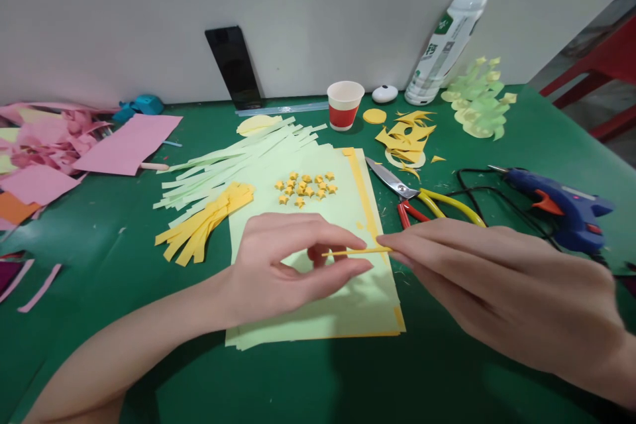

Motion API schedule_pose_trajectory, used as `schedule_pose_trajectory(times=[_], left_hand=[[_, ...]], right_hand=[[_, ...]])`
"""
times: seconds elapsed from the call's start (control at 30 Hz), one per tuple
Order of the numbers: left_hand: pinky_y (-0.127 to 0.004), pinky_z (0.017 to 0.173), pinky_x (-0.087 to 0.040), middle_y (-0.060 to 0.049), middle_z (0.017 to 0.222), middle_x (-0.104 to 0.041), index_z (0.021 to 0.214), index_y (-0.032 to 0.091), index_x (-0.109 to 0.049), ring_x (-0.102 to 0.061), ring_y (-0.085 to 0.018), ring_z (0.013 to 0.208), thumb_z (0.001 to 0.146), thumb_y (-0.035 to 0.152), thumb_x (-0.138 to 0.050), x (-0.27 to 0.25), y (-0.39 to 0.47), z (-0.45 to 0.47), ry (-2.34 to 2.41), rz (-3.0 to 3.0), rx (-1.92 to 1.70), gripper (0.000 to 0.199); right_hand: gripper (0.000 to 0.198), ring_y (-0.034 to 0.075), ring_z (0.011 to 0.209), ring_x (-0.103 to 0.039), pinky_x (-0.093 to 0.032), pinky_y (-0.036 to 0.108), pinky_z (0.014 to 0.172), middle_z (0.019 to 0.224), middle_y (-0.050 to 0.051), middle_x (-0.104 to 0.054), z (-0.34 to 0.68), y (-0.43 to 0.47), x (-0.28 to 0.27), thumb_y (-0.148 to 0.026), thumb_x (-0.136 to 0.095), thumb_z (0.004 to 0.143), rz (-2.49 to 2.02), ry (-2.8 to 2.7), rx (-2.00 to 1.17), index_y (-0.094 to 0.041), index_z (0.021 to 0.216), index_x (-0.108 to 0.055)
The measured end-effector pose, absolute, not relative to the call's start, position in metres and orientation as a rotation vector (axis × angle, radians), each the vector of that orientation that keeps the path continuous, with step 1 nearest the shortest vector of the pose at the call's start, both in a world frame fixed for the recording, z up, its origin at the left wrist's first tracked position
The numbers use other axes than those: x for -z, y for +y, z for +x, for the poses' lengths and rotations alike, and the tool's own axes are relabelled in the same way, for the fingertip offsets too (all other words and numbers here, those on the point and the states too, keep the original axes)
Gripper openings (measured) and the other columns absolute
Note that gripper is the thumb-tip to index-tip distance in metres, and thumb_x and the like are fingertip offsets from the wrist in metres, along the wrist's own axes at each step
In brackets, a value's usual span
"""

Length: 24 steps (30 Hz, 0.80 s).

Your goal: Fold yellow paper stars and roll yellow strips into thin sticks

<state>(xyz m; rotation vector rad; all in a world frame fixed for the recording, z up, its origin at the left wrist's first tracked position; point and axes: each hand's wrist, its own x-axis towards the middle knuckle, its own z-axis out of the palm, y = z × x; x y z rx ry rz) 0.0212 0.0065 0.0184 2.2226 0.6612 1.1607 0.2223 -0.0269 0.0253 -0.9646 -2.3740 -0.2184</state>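
My right hand (pixel 501 291) pinches one end of a narrow yellow paper strip (pixel 348 252), seen nearly edge-on. Around the strip's other end my left hand (pixel 293 258) curves with thumb and forefinger apart, and a small gap shows between the strip and the thumb. Both hands are above a stack of pale green paper sheets (pixel 308 318). Several small folded yellow paper stars (pixel 308 191) lie on the stack beyond my left hand. To their left a bundle of yellow paper strips (pixel 209 222) fans out, with pale green strips (pixel 238 152) behind it.
Scissors (pixel 397 185) and a blue glue gun (pixel 556 202) with a black cord lie at right. Yellow scraps (pixel 407 139), a paper cup (pixel 344 106), a leaning phone (pixel 233 66) and a bottle (pixel 450 40) stand along the wall. Pink paper (pixel 129 146) covers the left side.
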Motion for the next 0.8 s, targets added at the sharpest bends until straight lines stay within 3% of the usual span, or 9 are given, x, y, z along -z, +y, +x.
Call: schedule_pose_trajectory(times=[0.1, 0.17, 0.23, 0.3, 0.37, 0.47, 0.53, 0.67, 0.8], left_hand=[[-0.016, 0.041, -0.038, 0.005, 0.046, -0.048, 0.071, 0.016, -0.056, -0.042, -0.005, 0.039, 0.092, 0.028, -0.040, -0.018, 0.007, 0.016, 0.736, 2.029, -1.079, 0.029], [-0.014, 0.039, -0.035, 0.007, 0.046, -0.040, 0.085, 0.018, -0.054, -0.037, -0.004, 0.037, 0.095, 0.023, -0.030, -0.017, 0.009, 0.015, 0.767, 1.895, -1.051, 0.027], [-0.016, 0.048, -0.043, 0.003, 0.067, -0.053, 0.111, 0.022, -0.045, -0.047, -0.005, 0.050, 0.091, 0.013, -0.035, -0.016, 0.012, 0.015, 0.725, 1.877, -1.053, 0.024], [-0.024, 0.070, -0.049, -0.005, 0.103, -0.054, 0.121, 0.024, -0.040, -0.055, -0.010, 0.078, 0.083, 0.003, -0.040, -0.016, 0.017, 0.015, 0.671, 1.993, -1.027, 0.044], [-0.027, 0.077, -0.047, -0.005, 0.103, -0.057, 0.099, 0.020, -0.057, -0.056, -0.013, 0.085, 0.075, -0.003, -0.039, -0.017, 0.020, 0.014, 0.587, 2.092, -0.946, 0.038], [-0.021, 0.048, -0.037, 0.003, 0.049, -0.047, 0.049, 0.016, -0.045, -0.045, -0.007, 0.047, 0.072, -0.002, -0.035, -0.020, 0.021, 0.011, 0.582, 2.087, -0.851, 0.031], [-0.021, 0.044, -0.032, 0.005, 0.045, -0.043, 0.052, 0.016, -0.046, -0.038, -0.007, 0.042, 0.078, 0.007, -0.035, -0.022, 0.019, 0.010, 0.749, 2.059, -0.769, 0.030], [-0.025, 0.063, -0.046, 0.003, 0.052, -0.055, 0.073, 0.016, -0.056, -0.054, -0.011, 0.055, 0.092, 0.031, -0.028, -0.025, 0.015, 0.016, 0.864, 1.937, -0.569, 0.037], [-0.019, 0.048, -0.048, 0.000, 0.071, -0.066, 0.083, 0.016, -0.057, -0.059, -0.008, 0.045, 0.091, 0.032, -0.037, -0.027, 0.013, 0.022, 0.773, 1.611, -0.526, 0.026]], right_hand=[[0.016, 0.005, 0.058, -0.059, -0.045, 0.019, 0.054, 0.077, -0.001, -0.067, 0.226, -0.026, -0.031, -0.012, -0.038, 0.091, -0.945, -2.396, 0.315, -0.021, 0.093, -0.051], [0.013, 0.005, 0.061, -0.060, -0.044, 0.019, 0.055, 0.077, -0.002, -0.068, 0.228, -0.025, -0.033, -0.012, -0.043, 0.089, -0.937, -2.326, 0.364, -0.021, 0.093, -0.052], [0.012, 0.005, 0.061, -0.060, -0.043, 0.020, 0.052, 0.075, -0.003, -0.068, 0.231, -0.024, -0.032, -0.014, -0.044, 0.089, -0.950, -2.299, 0.375, -0.022, 0.092, -0.053], [0.014, 0.005, 0.060, -0.060, -0.042, 0.020, 0.048, 0.076, -0.003, -0.068, 0.232, -0.022, -0.031, -0.016, -0.042, 0.090, -0.972, -2.345, 0.349, -0.022, 0.090, -0.055], [0.018, 0.005, 0.058, -0.060, -0.041, 0.020, 0.046, 0.076, -0.003, -0.069, 0.232, -0.020, -0.030, -0.018, -0.039, 0.090, -1.013, -2.370, 0.338, -0.022, 0.088, -0.056], [0.020, 0.004, 0.054, -0.059, -0.038, 0.020, 0.043, 0.073, -0.004, -0.069, 0.230, -0.019, -0.030, -0.018, -0.039, 0.091, -1.031, -2.311, 0.364, -0.023, 0.083, -0.056], [0.020, 0.004, 0.054, -0.059, -0.038, 0.021, 0.043, 0.071, -0.005, -0.068, 0.229, -0.019, -0.030, -0.017, -0.039, 0.091, -1.014, -2.317, 0.350, -0.023, 0.082, -0.055], [0.019, 0.004, 0.058, -0.060, -0.039, 0.020, 0.045, 0.073, -0.004, -0.068, 0.229, -0.017, -0.030, -0.014, -0.037, 0.091, -0.958, -2.385, 0.316, -0.022, 0.088, -0.055], [0.019, 0.005, 0.056, -0.059, -0.038, 0.021, 0.044, 0.070, -0.002, -0.067, 0.230, -0.017, -0.031, -0.011, -0.037, 0.090, -0.903, -2.415, 0.326, -0.021, 0.089, -0.053]])
